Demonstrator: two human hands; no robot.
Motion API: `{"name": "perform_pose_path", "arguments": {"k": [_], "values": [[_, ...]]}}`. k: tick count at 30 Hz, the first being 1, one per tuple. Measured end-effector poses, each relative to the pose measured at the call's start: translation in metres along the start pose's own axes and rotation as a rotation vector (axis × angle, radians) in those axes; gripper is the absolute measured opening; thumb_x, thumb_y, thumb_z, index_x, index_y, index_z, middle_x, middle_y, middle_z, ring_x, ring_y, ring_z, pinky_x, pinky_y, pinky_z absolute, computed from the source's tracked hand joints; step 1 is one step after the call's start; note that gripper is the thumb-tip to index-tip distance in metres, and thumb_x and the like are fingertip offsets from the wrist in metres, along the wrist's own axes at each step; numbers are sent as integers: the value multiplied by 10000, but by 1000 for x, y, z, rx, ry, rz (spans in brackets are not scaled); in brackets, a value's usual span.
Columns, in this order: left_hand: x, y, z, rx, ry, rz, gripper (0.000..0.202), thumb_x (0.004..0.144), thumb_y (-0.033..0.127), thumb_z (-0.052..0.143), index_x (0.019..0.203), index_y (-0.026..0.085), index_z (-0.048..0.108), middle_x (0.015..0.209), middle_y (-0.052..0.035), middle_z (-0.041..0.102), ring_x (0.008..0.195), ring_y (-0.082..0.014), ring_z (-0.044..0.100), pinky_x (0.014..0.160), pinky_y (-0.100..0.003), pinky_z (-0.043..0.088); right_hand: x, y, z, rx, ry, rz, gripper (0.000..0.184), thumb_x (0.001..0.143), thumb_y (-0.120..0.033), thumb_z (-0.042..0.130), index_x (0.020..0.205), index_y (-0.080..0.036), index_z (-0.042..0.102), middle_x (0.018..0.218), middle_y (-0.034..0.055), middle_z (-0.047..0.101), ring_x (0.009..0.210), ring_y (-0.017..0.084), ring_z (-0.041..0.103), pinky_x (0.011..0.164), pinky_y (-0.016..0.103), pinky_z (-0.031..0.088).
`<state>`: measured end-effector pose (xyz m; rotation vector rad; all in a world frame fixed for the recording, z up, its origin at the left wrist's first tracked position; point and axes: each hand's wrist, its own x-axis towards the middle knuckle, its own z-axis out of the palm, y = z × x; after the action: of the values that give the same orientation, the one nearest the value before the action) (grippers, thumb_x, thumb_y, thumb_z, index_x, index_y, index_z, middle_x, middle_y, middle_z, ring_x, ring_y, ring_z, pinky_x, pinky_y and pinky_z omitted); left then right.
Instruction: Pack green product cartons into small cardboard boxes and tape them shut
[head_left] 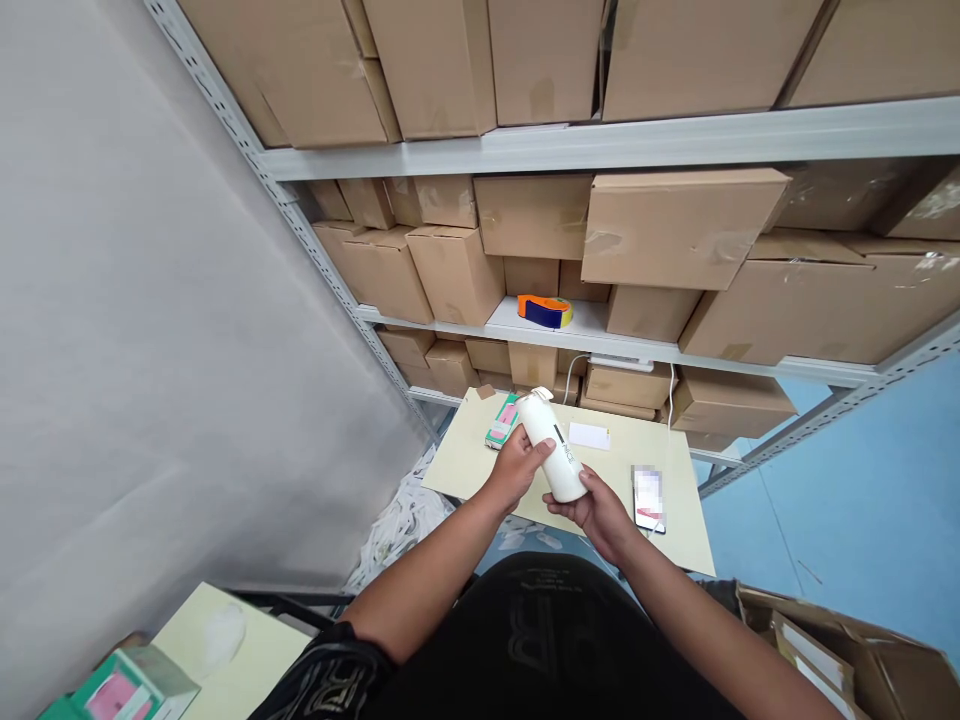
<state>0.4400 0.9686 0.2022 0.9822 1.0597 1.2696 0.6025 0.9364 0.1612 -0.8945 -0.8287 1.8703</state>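
Note:
A white bottle with dark lettering on its side is held tilted above the pale table, its white cap pointing away from me. My left hand wraps round the bottle's upper left side, thumb across its front. Lower down, my right hand grips near the bottle's base, with fingers beneath it. Just behind my left hand lies a green and pink box. A white card or paper slip lies beyond the bottle, and a phone rests to the right of my right hand.
Metal shelving full of cardboard boxes rises behind the table. An orange and blue tape roll or dispenser sits on the middle shelf. At lower left, another table holds a green and pink box. An open carton stands at lower right.

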Motion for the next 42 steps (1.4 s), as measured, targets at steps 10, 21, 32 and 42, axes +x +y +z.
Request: {"name": "perform_pose_path", "arguments": {"k": [10, 21, 32, 42], "values": [[6, -1, -12, 48, -20, 40, 630, 747, 488, 839, 1227, 195, 556, 1142, -88, 687, 1093, -260, 636, 936, -366, 502, 15, 15, 3, -392, 204, -300, 714, 666, -558, 863, 1205, -250, 510, 1149, 65, 632, 985, 264, 626, 813, 383, 560], [7, -14, -17, 39, -22, -36, 522, 790, 482, 809, 1156, 184, 585, 1109, -74, 684, 1101, -265, 616, 937, -366, 494, 17, 15, -1, -1039, 218, -621, 731, 843, -491, 716, 1469, -223, 452, 1392, 163, 507, 1328, 365, 487, 1151, 593, 394], [14, -11, -26, -46, -8, -81, 506, 831, 478, 708, 1231, 197, 577, 1226, -83, 666, 1143, -267, 599, 953, -365, 486, 32, 6, 5, -528, 89, -200, 617, 865, -582, 643, 1360, -236, 520, 1257, 119, 637, 1139, 345, 638, 911, 513, 564], [72, -16, -97, -33, -47, -206, 598, 704, 282, 771, 1253, 197, 548, 1048, -47, 678, 1000, -238, 627, 885, -354, 499, 99, 12, 20, -734, 139, -285, 583, 920, -624, 595, 1374, -267, 523, 1213, 105, 643, 1077, 279, 639, 979, 472, 529]]}}
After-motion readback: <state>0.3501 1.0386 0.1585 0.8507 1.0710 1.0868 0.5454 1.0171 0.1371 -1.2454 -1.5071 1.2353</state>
